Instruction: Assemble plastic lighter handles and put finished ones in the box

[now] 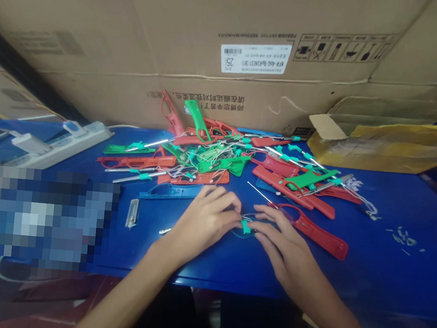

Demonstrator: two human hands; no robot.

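Low over the front of the table, my left hand (pixel 216 216) is closed, its thumb and fingers pinched at the left side of a teal plastic piece (pixel 245 227) with thin wires. My right hand (pixel 281 237) bends its fingers round the other side, touching the same small assembly. Under the fingertips lies a blue casing, mostly hidden against the blue table. A red casing half (pixel 321 236) with a looped handle rests just right of my right hand. Behind it, a thin screwdriver-like metal shaft (pixel 260 192) points up and left.
A pile of red and green casings (pixel 222 164), metal rods and wired teal pieces spreads behind my hands. A power strip (pixel 59 152) stands left, an open carton (pixel 392 143) right. Small white bits (pixel 405 238) lie far right. Large cardboard (pixel 156 41) forms the back.
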